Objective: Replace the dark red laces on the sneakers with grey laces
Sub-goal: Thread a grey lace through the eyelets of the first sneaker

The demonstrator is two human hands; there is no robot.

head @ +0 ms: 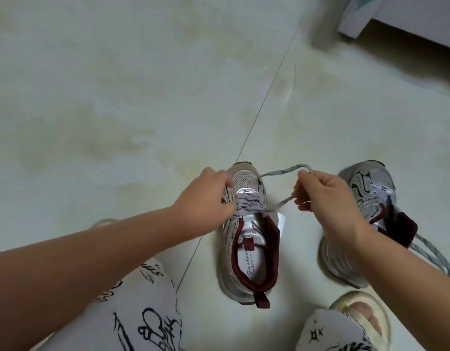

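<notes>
A: Two hands were on the job. The right hand (325, 198) had its fingers curled round a loop of the grey lace (282, 171), just right of the near sneaker (249, 236).

B: And the left hand (206, 196)?

A: Pressed against that sneaker's left side, fingertips at the crossed lacing; I couldn't tell whether it pinched anything or only steadied the shoe.

B: Which way did the lace run?

A: From the upper eyelets out rightward to the right hand, so that hand was the nearer one for any pull. The sneaker's long axis pointed away from the person, toe far, heel near.

B: Anything inside the shoe?

A: Only its printed insole, ringed by dark red lining. The second sneaker (365, 214) stood further right on the floor (117, 97), partly behind the right forearm, grey lace ends (431, 257) trailing rightward.
</notes>
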